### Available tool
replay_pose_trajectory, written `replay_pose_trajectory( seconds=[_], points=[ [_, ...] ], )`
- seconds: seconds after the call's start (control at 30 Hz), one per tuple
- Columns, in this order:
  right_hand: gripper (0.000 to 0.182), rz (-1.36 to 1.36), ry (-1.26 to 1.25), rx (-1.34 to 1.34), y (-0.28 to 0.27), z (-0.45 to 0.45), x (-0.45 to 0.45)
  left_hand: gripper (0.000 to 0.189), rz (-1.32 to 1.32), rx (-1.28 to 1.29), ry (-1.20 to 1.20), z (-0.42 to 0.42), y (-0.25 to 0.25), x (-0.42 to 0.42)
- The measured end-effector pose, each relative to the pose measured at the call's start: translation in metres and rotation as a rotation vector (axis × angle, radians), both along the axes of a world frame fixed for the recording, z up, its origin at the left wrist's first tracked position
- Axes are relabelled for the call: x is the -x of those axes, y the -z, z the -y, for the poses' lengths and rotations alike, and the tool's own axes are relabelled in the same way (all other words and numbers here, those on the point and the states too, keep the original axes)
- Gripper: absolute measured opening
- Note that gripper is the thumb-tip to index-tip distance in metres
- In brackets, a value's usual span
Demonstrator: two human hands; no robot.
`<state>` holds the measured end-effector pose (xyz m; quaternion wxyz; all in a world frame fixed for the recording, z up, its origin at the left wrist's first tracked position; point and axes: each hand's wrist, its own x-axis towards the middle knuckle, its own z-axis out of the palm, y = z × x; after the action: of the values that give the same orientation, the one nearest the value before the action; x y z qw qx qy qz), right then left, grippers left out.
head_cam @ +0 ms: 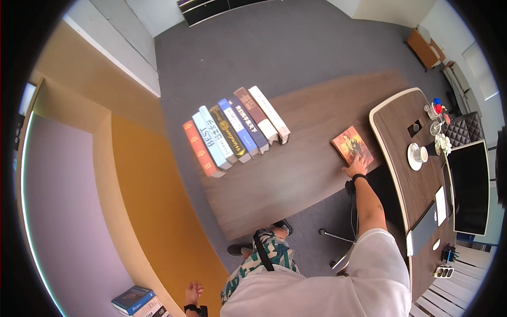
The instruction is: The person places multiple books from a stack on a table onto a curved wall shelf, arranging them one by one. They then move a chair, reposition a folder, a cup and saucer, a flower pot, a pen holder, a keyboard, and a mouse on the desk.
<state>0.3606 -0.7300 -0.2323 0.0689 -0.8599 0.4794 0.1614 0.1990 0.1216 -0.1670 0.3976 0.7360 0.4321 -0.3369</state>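
My right hand (356,164) rests on the lower part of a book with an orange picture cover (351,143), which lies flat near the right end of the wooden table (269,190). Its fingers are spread over the cover. At lower left my left hand (194,292) hangs beside my body with nothing visible in it, fingers loosely bent. To the left on the table, several books stand side by side in a slanted row, spines up, from a red book (202,148) to a white book (269,113). A dark blue book (248,125) is among them.
At right, a curved desk (396,138) bears a white cup (420,155) on a saucer, a monitor (470,187), a dark folder (424,229) and flowers (443,143). A chair base (336,235) stands below it. A book stack (134,300) sits on the lower-left shelf.
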Motion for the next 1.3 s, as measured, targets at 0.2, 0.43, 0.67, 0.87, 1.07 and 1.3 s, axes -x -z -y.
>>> replay_pose_trajectory(
  seconds=[0.2, 0.43, 0.67, 0.87, 1.07, 1.3],
  points=[
    [0.121, -0.104, -0.034, -0.04, 0.007, 0.034, -0.019, 0.033, -0.102, -0.006, 0.133, 0.054, 0.0, -0.016],
    [0.098, -0.135, -0.193, 0.245, 0.049, 0.052, -0.013, 0.035, -0.073, 0.012, 0.168, 0.067, -0.006, -0.026],
    [0.076, 0.108, -0.37, 0.005, 0.012, 0.028, -0.011, 0.044, 0.079, -0.065, 0.285, 0.065, 0.009, 0.001],
    [0.069, 0.335, -0.545, -0.162, -0.018, -0.038, 0.053, 0.045, 0.181, -0.201, 0.451, 0.098, -0.033, -0.027],
    [0.077, 0.267, -0.734, -0.143, -0.081, -0.129, 0.054, 0.043, 0.301, -0.123, 0.34, 0.09, -0.019, -0.009],
    [0.07, 0.0, -0.802, 0.091, -0.063, -0.136, 0.038, 0.038, 0.223, -0.172, 0.153, 0.012, 0.034, 0.089]
  ],
)
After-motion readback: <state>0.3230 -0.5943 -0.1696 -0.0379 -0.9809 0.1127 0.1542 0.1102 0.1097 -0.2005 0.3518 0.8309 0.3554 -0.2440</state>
